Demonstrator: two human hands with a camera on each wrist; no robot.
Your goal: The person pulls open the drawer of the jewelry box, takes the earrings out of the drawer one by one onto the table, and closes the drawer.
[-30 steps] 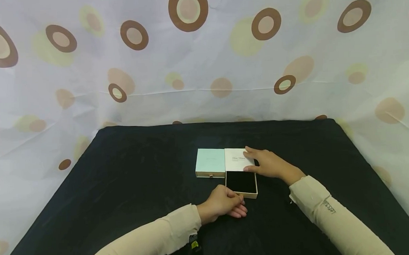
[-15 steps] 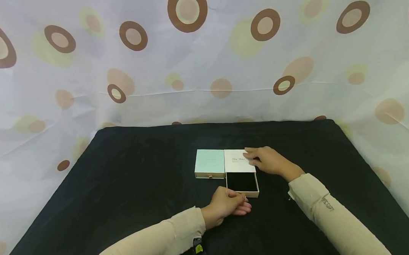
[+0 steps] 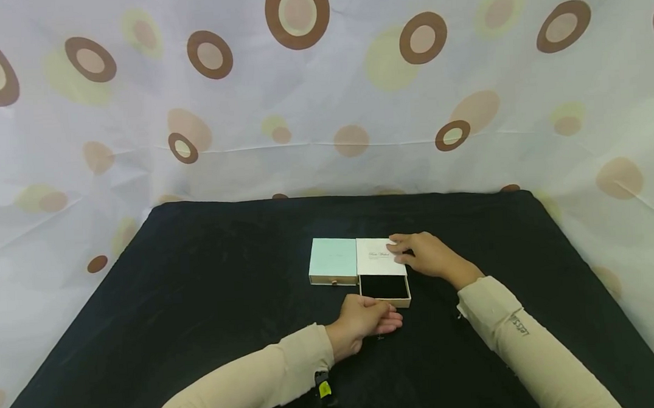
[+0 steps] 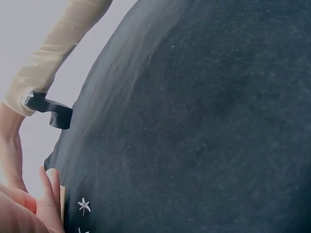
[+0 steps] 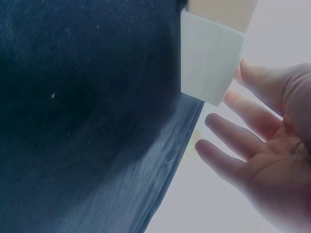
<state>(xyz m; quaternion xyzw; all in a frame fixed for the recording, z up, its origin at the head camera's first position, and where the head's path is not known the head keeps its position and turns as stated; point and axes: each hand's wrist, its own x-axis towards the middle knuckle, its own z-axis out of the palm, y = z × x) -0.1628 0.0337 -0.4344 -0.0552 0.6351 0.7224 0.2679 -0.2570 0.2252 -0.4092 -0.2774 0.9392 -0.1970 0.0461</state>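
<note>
A white sleeve box (image 3: 373,266) with small dark print has its cream drawer (image 3: 404,302) partly out toward the front, showing a black inside. My left hand (image 3: 360,319) touches the drawer's front wall, its fingers straight along it in the left wrist view. On the right end of the white cover rest the thumb and fingers of my right hand (image 3: 430,257); the right wrist view shows its other fingers spread beside the box. Close to my left fingertips, a small silver star-shaped piece (image 4: 84,206) lies on the black cloth, with part of another at the frame's bottom edge.
A mint-green box (image 3: 333,255) of the same kind, its drawer shut, stands right against the white box's left side. Black cloth (image 3: 242,262) covers the table, and a patterned curtain (image 3: 312,107) hangs behind and at both sides.
The drawer has slid further into the white cover, with my left hand moving forward along with it. My right thumb has shifted slightly up on the cover.
</note>
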